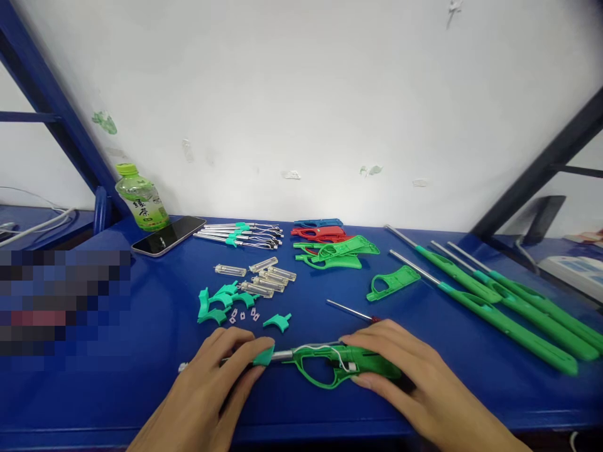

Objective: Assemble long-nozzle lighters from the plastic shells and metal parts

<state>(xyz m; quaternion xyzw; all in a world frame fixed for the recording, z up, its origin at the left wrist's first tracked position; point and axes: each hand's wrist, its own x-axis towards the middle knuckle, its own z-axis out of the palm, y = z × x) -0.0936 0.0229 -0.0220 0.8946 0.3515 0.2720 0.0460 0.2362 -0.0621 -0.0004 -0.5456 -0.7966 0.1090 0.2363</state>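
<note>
Blue table | bottle, phone (screen up) | clear tubes, teal pieces | green half-shell | long green lighters

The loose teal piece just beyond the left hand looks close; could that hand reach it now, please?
Probably yes, if the left hand releases the teal collar; nothing visible blocks the loose teal piece.

Left hand covers a stretch of the metal tube and part of the teal collar. Right hand hides the rear of the green casing. Screwdriver: red handle mostly behind right hand. Both forearms cut by bottom edge. Far-right green wand clipped at right edge, as is the white object beyond. 1 pixelated patch, left: contents unreadable. Pink bits: too small to identify. Bottle: finer print illegible.
</note>
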